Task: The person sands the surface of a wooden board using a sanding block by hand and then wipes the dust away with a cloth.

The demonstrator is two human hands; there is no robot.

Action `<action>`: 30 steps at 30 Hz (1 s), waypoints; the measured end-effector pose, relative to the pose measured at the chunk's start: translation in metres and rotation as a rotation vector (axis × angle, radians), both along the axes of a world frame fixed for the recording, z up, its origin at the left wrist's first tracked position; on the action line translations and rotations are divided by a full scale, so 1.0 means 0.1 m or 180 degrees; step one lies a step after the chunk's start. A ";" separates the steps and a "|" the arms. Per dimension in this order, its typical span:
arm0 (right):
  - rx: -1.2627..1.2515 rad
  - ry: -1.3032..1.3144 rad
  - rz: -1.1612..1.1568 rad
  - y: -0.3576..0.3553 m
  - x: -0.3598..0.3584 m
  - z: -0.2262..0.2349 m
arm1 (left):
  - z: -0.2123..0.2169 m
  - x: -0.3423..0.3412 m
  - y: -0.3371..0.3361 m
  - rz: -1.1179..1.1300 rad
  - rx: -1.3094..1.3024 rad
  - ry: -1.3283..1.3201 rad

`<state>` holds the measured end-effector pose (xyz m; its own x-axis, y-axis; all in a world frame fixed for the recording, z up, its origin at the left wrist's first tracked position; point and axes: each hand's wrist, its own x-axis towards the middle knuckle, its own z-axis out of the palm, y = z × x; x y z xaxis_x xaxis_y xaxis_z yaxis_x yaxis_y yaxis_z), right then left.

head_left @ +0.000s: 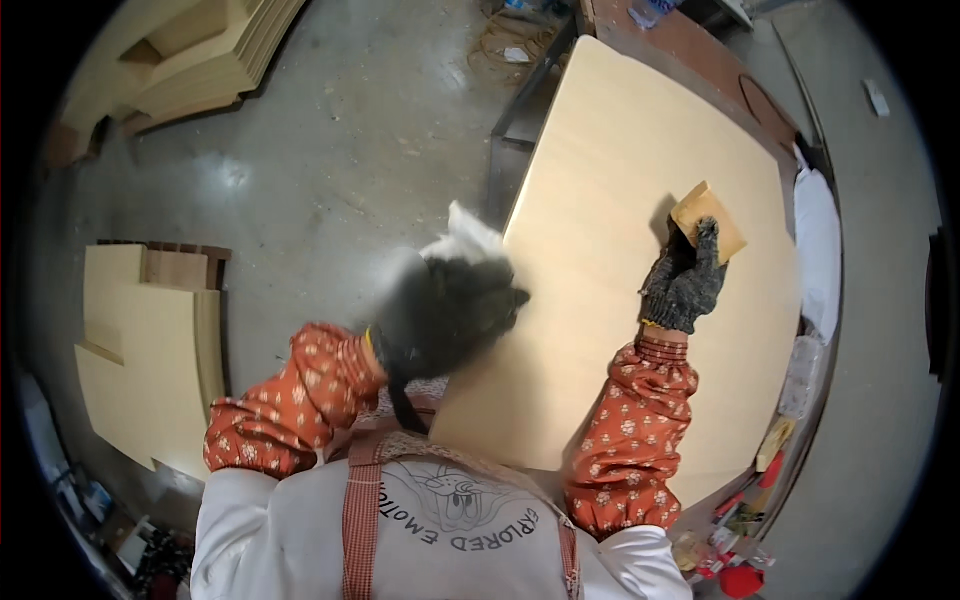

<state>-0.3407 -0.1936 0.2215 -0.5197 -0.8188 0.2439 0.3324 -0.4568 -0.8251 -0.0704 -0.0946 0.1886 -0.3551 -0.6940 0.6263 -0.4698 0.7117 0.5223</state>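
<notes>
A large pale wooden panel (640, 130) with rounded corners lies in front of me. My right hand (688, 275), in a dark grey knit glove, grips a tan sanding block (712, 225) against the right part of the panel. The thumb lies over the block's near side, and part of the palm is hidden. At the panel's left edge is my left hand (445, 310), gloved too and smeared by motion. A crumpled white cloth (468, 232) sticks out beyond its curled fingers. Both forearms wear orange flowered sleeves.
Cut pale wooden boards lie stacked at the left (140, 390) and the far left (215, 60). A brown work surface (690, 40) shows behind the panel. Along the right edge are a white bag (817, 250), a brush (775, 443) and small red items. Cords lie at the back.
</notes>
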 end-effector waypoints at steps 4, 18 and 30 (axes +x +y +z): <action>0.0134 -0.0091 0.0031 0.03 0.01 0.01 | 0.00 0.01 -0.72 -0.0054 -0.0432 -0.0604; -0.0015 -0.0505 0.0105 -0.03 -0.07 -0.02 | 0.06 0.04 -1.70 -0.0671 -0.0628 -0.1041; -0.0004 -0.0504 0.0215 -0.04 -0.08 -0.04 | 0.13 0.30 -0.76 -0.0606 -0.1180 -0.2017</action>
<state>-0.3485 -0.1975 0.2176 -0.4954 -0.8530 0.1644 0.4881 -0.4299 -0.7596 -0.0402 -0.1703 0.2011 -0.8174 -0.3684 0.4429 -0.4517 0.8870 -0.0958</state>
